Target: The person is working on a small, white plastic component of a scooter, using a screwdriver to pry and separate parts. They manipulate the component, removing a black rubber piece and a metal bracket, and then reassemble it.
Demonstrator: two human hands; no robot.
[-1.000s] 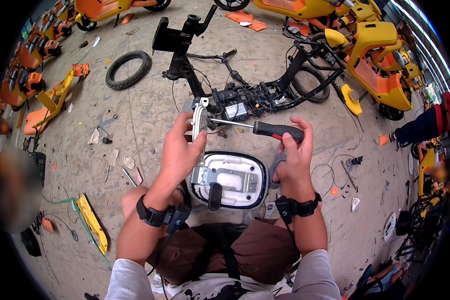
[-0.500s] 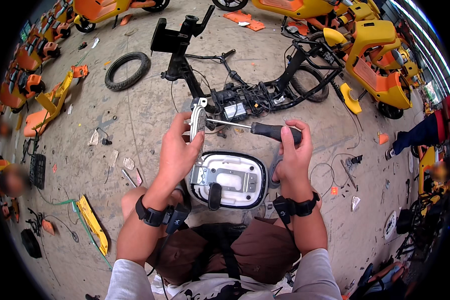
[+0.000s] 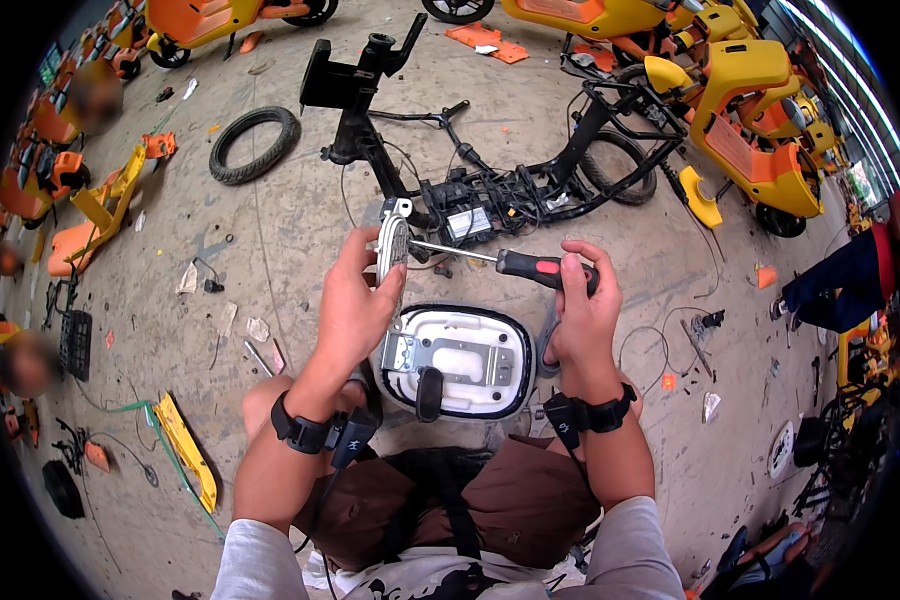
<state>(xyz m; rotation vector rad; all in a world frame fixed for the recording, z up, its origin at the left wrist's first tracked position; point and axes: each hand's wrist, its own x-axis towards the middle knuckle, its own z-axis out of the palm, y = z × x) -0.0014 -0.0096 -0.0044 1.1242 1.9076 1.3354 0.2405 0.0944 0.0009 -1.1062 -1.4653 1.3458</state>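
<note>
My left hand (image 3: 362, 290) grips a flat, rounded grey-and-silver part (image 3: 393, 248) on edge, with a metal bracket at its top. My right hand (image 3: 587, 305) is closed round the black-and-red handle of a screwdriver (image 3: 530, 267). Its metal shaft points left, and the tip meets the right face of the held part; the exact contact spot is too small to make out. Below both hands, on the floor between my feet, lies a scooter seat (image 3: 457, 340) with its white underside up, a metal hinge plate across it and a dark strap-like piece at its front.
A stripped black scooter frame (image 3: 560, 170) lies just ahead, with wiring and a silver box. A loose tyre (image 3: 255, 145) rests at the far left, a yellow panel (image 3: 185, 450) at near left. Yellow scooters (image 3: 755, 130) stand far right; a person in dark trousers (image 3: 835, 285) is at right.
The screwdriver has turned in my right hand, so a red patch on its handle now shows. Both hands have shifted very slightly left.
</note>
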